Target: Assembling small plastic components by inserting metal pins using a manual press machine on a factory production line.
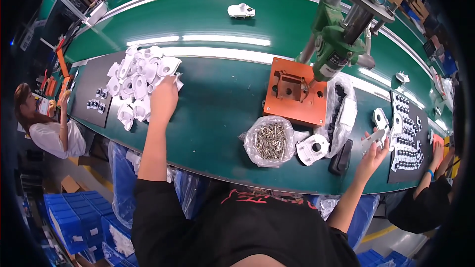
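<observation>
My left hand (165,91) reaches into a heap of white plastic housings (140,81) on the left of the bench. Its fingers are closed at the edge of one white housing (168,66) on the heap's right side; the fingertips are partly hidden. At the right, my right hand (372,158) holds another white plastic housing (373,139), tilted between thumb and fingers. Left of that hand, a white housing with a round hole (312,149) lies flat beside a clear bag of small metal pins (269,141).
A green press (336,49) stands over an orange fixture block (297,91). Bagged black parts (341,113) lie beside it, near a black oblong object (341,157). Dark mats carry rows of small parts (406,133). One housing (241,11) sits on the far belt. Co-workers are at both sides.
</observation>
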`<state>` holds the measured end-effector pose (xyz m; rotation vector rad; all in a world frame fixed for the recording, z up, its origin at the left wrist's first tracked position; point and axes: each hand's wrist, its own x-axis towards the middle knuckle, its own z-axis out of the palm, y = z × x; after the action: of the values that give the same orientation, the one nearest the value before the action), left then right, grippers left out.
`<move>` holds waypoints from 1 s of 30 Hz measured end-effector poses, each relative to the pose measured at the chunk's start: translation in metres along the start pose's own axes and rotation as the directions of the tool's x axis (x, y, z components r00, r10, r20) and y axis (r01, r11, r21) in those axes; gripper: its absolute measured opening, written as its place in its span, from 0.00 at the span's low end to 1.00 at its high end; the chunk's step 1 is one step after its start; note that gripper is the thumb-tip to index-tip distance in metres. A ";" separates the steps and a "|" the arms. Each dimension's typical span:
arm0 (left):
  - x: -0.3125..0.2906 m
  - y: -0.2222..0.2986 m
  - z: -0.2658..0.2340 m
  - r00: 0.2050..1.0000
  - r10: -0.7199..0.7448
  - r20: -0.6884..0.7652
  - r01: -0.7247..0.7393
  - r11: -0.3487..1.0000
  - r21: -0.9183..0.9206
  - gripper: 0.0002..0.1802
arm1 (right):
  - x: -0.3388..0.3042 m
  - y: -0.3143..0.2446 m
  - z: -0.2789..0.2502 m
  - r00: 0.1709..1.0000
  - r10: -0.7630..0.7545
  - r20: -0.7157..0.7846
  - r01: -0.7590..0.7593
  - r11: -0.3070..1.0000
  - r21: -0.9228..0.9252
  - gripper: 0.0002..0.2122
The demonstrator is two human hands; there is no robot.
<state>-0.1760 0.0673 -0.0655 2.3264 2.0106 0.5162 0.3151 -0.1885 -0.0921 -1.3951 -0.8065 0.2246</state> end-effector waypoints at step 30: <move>-0.036 0.231 -0.025 0.820 0.560 -0.115 -0.235 0.147 -0.961 0.20 | -0.010 -0.117 0.163 0.720 -0.476 0.505 0.541 0.840 0.020 0.45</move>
<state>0.0344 -0.0111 0.0034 1.8002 0.4381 0.9909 0.1705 -0.0907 0.0064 -1.1845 -1.6352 0.0925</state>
